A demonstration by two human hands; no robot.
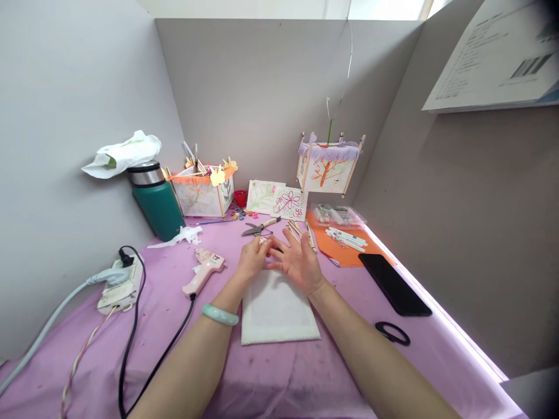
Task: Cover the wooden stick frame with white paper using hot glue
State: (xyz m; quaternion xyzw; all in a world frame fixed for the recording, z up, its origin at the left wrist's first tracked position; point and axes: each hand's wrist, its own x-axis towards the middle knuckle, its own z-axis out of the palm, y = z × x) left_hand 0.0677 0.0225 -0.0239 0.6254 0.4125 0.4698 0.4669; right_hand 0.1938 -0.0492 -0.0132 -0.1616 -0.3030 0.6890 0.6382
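Observation:
My left hand (253, 257), with a pale green bangle (220, 315) on its wrist, is closed in a pinch at the fingertips of the other hand. Something small and whitish shows at its fingers, too small to name. My right hand (302, 263) is open, palm turned up and fingers spread. Both hands are over the far edge of a flat white pad (279, 314) on the purple cloth (266, 378). Just beyond them lie pruning shears (257, 228) and several thin wooden sticks (309, 235).
Left are a pink glue gun (205, 271), a power strip (120, 288) with cords and a green bottle (157, 203). Behind stand a paper lantern box (198, 198) and drawn cards (289, 202); another lantern (328, 173) hangs right. A phone (395, 285) and black-handled scissors (393, 333) lie right.

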